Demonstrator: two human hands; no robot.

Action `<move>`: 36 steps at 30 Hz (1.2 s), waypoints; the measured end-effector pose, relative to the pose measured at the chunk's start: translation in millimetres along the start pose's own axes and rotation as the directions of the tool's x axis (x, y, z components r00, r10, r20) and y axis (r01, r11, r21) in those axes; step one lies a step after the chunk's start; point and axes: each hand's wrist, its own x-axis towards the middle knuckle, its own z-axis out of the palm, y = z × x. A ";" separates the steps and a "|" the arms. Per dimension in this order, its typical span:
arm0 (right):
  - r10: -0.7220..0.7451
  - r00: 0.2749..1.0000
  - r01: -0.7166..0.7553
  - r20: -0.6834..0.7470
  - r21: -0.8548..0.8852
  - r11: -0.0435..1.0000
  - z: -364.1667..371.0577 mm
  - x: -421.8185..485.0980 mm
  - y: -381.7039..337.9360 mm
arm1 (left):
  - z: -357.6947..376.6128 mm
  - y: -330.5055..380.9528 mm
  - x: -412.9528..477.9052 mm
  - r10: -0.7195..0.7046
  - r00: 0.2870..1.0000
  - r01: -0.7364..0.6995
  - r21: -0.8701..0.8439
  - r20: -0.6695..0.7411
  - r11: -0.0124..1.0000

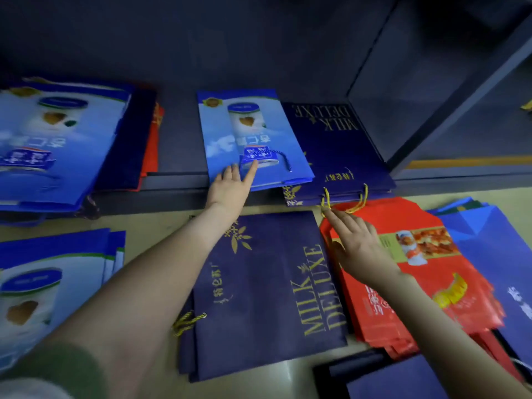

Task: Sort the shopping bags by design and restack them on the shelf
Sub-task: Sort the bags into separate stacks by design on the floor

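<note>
Left hand [230, 187], fingers straight, presses the light-blue glossy paper bag with a tin print [259, 125] onto the dark shelf [175, 139]. Right hand [359, 249], fingers spread, touches the yellow cord handles [365, 194] of the neighbouring navy paper bag [336, 151]. Probably best: tuck cords, square edges. Gold "MILK DELUXE" legible there and on the navy floor bag [264, 292].

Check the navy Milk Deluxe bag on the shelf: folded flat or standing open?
Folded flat: the bag lies face-up on the shelf, printed side showing.
</note>
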 end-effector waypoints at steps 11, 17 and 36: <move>-0.115 0.943 0.074 -0.312 -0.139 0.988 -35.9 37.0 -96.6 | -10.7 -69.4 -115.9 0.265 0.779 -0.325 -0.006 -0.569 0.946; -0.473 0.839 0.455 -0.268 -0.131 0.881 -22.9 -18.6 -180.2 | 3.4 -125.9 -229.2 0.188 0.896 -0.255 -0.120 -0.403 0.959; -0.740 0.484 0.738 0.467 0.237 0.632 75.0 -42.4 -350.7 | 96.3 -221.6 -405.7 0.119 0.810 -0.003 -0.199 0.574 0.980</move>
